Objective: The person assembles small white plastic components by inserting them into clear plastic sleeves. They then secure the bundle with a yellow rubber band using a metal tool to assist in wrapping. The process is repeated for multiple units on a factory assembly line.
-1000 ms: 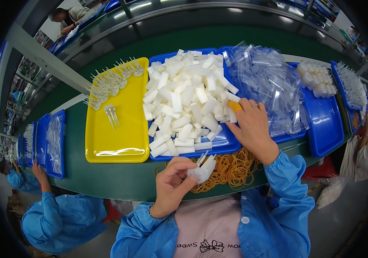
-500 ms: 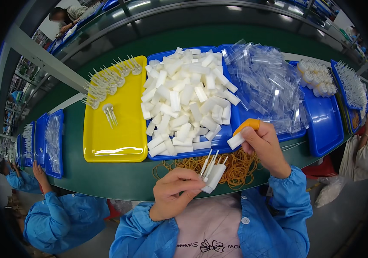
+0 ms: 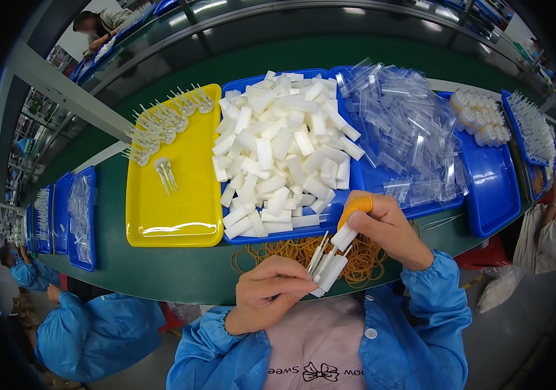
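My left hand (image 3: 268, 289) pinches the lower end of a set of thin rods with white stems and metal tips (image 3: 319, 255). A white foam block (image 3: 332, 273) lies against those rods on their right. With an orange finger cot (image 3: 360, 207) on one finger, my right hand (image 3: 388, 227) grips another white foam block (image 3: 344, 236) between thumb and fingers. That block is right at the upper ends of the rods; whether it touches them I cannot tell. Below and behind both hands, loose tan rubber bands (image 3: 277, 252) are heaped on the green table (image 3: 180, 273).
Ahead stands a blue tray (image 3: 330, 224) heaped with white foam blocks. Rod clusters sit in the yellow tray (image 3: 173, 218) at left. Clear plastic sleeves (image 3: 401, 123) fill a tray to the right, beside another blue tray (image 3: 493, 195) with bundled white parts. A co-worker in blue (image 3: 99, 331) sits at left.
My right hand has moved left and down, bringing its foam block to the rods in my left hand. At left, the co-worker's hand has drawn back from the table edge.
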Motion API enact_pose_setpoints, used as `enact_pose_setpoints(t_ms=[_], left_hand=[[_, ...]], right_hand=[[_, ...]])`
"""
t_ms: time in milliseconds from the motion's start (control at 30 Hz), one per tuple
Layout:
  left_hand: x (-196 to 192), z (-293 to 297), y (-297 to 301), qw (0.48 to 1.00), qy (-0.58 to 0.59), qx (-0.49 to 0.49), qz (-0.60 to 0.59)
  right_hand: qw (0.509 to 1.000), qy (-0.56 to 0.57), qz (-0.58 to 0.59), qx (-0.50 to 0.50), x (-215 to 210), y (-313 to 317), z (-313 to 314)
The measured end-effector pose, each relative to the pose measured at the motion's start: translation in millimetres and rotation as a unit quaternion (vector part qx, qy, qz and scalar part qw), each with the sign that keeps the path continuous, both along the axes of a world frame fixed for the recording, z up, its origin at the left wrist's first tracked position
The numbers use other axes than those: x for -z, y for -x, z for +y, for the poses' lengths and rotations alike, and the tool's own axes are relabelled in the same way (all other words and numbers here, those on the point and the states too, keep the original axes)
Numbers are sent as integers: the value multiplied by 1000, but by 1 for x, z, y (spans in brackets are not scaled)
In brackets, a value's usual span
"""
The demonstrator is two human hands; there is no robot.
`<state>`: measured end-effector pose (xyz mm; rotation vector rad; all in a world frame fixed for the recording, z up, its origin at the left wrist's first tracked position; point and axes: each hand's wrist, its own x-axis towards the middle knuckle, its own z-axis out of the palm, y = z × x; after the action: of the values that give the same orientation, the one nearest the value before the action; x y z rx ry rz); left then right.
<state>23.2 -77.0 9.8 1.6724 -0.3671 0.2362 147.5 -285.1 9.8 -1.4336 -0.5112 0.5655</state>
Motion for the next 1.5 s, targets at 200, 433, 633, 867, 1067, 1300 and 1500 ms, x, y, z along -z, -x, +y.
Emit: enact_pose_setpoints(t_ms=[200,433,633,867,1067,1300,1500], left_hand=[[0,3,1,1000,-14,-10,-3],[8,1,2,999,3,-49,-12],[9,3,1,997,32,-62,-40],[11,3,1,998,19,-38,-52],[8,3,2,996,-26,-56,-65],[10,-1,5,994,-18,-76,-79],[4,9,8,996,-65,-56,-29]], right_hand=[[1000,10,6,0,-5,12,3],[1000,13,9,26,-6,15,3],[995,-4,95,-39,-31,10,-8],[996,20,82,-3,-23,8,-12],[999,29,32,-21,-24,14,-5],[998,-8,49,-24,-27,37,6],[1000,11,-10,-14,-26,42,13]])
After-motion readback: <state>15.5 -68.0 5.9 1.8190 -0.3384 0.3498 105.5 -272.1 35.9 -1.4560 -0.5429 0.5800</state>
